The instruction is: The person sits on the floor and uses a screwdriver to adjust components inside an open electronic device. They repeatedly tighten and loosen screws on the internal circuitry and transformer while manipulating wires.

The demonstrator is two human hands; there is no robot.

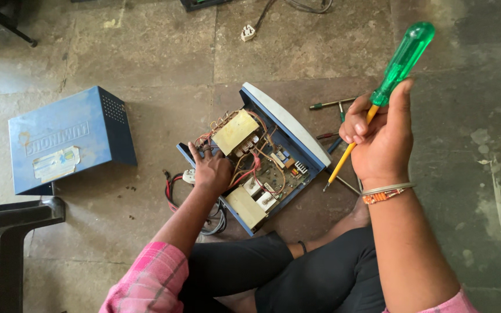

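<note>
Head view looking down at a seated person on a stained concrete floor. Right hand is gripping a green-handled screwdriver with fingers curled shut around its yellow shaft — tip is pointing down toward the opened blue power unit. Left hand is resting on the unit's left edge, fingers bent over wires; whether it is gripping anything, cannot tell. Removed blue metal cover is lying well apart to the left. Spare screwdrivers are lying just beside the unit, partly hidden behind the right hand. White plug is sitting near the top, dark stool leg at lower left.
</note>
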